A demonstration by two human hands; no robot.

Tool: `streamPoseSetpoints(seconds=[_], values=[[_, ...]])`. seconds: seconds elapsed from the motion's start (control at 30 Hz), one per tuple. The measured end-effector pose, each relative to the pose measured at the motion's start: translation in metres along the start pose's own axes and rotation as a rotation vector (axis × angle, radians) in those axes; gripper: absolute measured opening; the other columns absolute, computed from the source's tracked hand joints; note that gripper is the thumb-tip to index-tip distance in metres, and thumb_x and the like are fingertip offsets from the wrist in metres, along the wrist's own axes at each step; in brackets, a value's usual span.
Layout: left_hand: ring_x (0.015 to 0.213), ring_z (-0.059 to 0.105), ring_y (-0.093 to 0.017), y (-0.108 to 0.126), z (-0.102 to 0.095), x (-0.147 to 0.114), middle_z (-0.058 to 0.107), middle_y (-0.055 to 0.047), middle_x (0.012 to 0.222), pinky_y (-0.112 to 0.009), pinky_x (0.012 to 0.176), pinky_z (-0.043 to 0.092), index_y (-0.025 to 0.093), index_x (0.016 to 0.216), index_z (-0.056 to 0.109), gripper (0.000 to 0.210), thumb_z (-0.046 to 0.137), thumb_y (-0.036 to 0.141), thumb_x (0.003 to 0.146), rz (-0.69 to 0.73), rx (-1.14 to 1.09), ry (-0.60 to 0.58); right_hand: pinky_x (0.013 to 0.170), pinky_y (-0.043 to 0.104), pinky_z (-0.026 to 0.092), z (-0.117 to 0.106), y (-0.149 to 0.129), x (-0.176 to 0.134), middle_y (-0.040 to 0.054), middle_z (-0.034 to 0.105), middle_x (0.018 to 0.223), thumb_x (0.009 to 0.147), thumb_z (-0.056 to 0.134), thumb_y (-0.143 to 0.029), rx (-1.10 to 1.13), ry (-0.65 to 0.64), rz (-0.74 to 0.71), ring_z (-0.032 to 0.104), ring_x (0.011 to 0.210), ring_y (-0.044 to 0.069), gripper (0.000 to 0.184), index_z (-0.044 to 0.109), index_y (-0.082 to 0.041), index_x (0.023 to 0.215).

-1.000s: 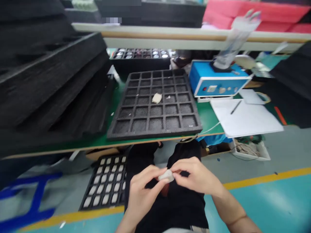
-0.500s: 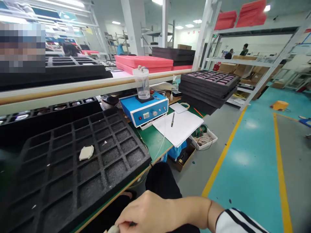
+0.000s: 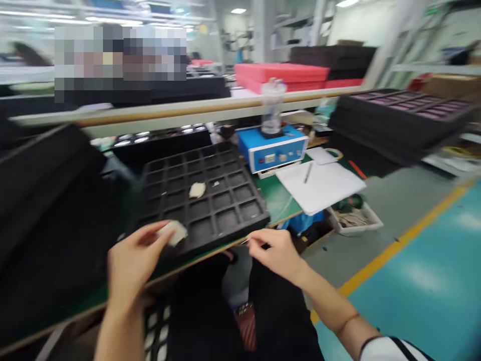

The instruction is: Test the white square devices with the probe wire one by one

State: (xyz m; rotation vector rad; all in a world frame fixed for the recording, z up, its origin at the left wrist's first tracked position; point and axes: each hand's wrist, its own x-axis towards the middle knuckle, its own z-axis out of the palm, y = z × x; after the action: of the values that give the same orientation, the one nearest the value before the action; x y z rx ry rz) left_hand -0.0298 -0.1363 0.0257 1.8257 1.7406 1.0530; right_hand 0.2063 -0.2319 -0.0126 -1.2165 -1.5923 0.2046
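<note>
My left hand [image 3: 137,253] pinches a flat cream-coloured piece [image 3: 176,233] between thumb and fingers, over the near left part of a black foam tray [image 3: 210,210]. A similar cream piece [image 3: 197,190] lies in the tray, near its middle. My right hand [image 3: 276,250] is closed at the tray's near right corner, above my lap. A thin, shiny tip [image 3: 245,241] sticks out from its fingers; motion blur hides what kind of thing it is. A small white scrap [image 3: 215,184] rests in another part of the tray.
Behind the tray stands a blue control box [image 3: 278,150] with a clear cylinder [image 3: 273,108] on top. White paper [image 3: 319,185] with a pen lies to its right. Black foam stacks [image 3: 398,125] rise at right, and more black foam [image 3: 48,200] leans at left.
The view has swung left and down. My left hand has come into view with a cream piece. My right hand now shows higher, beside the tray edge, with a thin tip showing.
</note>
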Motion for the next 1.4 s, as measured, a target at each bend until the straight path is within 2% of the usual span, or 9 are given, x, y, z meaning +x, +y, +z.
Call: streamPoseSetpoints(seconds=[0.07,0.23,0.4,0.7,0.97,1.07,1.2,1.27,1.4], values=[[0.072,0.065,-0.020,-0.015,0.001,0.015,0.072,-0.006,0.081,-0.027,0.063,0.049,0.014,0.089,0.069,0.042,0.055,0.050,0.073,-0.019,0.056,-0.144,0.058,0.019,0.052,0.000,0.003,0.000,0.0033,0.070,0.070,0.078,0.052,-0.011,0.031,0.009,0.015,0.064,0.057,0.011,0.015,0.066,-0.015,0.077],[0.075,0.066,-0.023,-0.043,0.001,0.036,0.071,-0.007,0.078,-0.030,0.068,0.049,0.016,0.081,0.071,0.030,0.062,0.042,0.070,-0.039,0.224,-0.184,0.058,0.020,0.055,0.001,0.012,-0.004,0.0043,0.069,0.070,0.081,0.053,-0.013,0.030,-0.050,0.064,0.065,0.057,0.013,0.013,0.066,-0.014,0.080],[0.111,0.055,-0.029,-0.019,0.010,0.051,0.062,-0.012,0.116,-0.037,0.095,0.040,0.015,0.106,0.065,0.034,0.059,0.029,0.075,0.070,0.367,-0.097,0.058,0.020,0.056,0.005,0.013,-0.009,0.0024,0.069,0.069,0.081,0.055,-0.015,0.026,-0.061,0.098,0.065,0.056,0.013,0.010,0.065,-0.015,0.080],[0.105,0.059,-0.026,0.027,0.082,0.123,0.065,-0.015,0.109,-0.045,0.092,0.043,0.010,0.099,0.064,0.023,0.058,0.025,0.083,0.017,0.467,-0.222,0.058,0.020,0.055,-0.001,0.018,-0.013,0.0022,0.069,0.070,0.081,0.056,-0.017,0.021,-0.057,0.157,0.065,0.057,0.013,0.010,0.066,-0.015,0.081],[0.102,0.060,-0.036,0.022,0.079,0.131,0.070,-0.018,0.092,-0.045,0.088,0.044,0.011,0.076,0.071,0.019,0.074,0.023,0.063,-0.091,0.286,-0.195,0.056,0.022,0.056,-0.008,0.023,-0.009,0.0032,0.069,0.067,0.080,0.057,-0.019,0.029,-0.005,0.275,0.065,0.054,0.015,0.010,0.066,-0.014,0.078],[0.099,0.062,-0.032,0.028,0.066,0.108,0.072,-0.015,0.091,-0.038,0.085,0.046,0.012,0.082,0.072,0.023,0.069,0.030,0.068,-0.060,0.089,-0.161,0.056,0.023,0.056,-0.009,0.017,-0.003,0.0030,0.069,0.067,0.079,0.058,-0.019,0.062,0.020,0.276,0.066,0.055,0.015,0.009,0.066,-0.015,0.079],[0.091,0.066,-0.021,0.034,0.051,0.025,0.071,-0.008,0.102,-0.029,0.076,0.051,0.016,0.107,0.067,0.037,0.051,0.040,0.083,0.017,-0.275,-0.220,0.053,0.021,0.056,-0.014,-0.002,0.007,0.0021,0.069,0.065,0.077,0.060,-0.018,0.161,0.076,0.327,0.066,0.053,0.015,0.006,0.066,-0.015,0.078],[0.083,0.066,-0.020,0.032,0.046,-0.025,0.072,-0.009,0.092,-0.027,0.071,0.051,0.014,0.101,0.069,0.032,0.062,0.036,0.078,-0.045,-0.660,-0.280,0.051,0.020,0.055,-0.016,-0.015,0.010,0.0009,0.068,0.063,0.077,0.061,-0.016,0.200,0.079,0.322,0.065,0.051,0.014,0.004,0.065,-0.015,0.076],[0.078,0.064,-0.016,0.025,0.039,-0.091,0.071,-0.005,0.084,-0.022,0.071,0.049,0.017,0.089,0.072,0.015,0.069,0.023,0.075,-0.059,-0.896,-0.292,0.053,0.017,0.054,-0.013,-0.042,0.013,-0.0015,0.068,0.062,0.074,0.061,-0.010,0.221,-0.008,0.223,0.065,0.052,0.011,0.006,0.064,-0.015,0.075]])
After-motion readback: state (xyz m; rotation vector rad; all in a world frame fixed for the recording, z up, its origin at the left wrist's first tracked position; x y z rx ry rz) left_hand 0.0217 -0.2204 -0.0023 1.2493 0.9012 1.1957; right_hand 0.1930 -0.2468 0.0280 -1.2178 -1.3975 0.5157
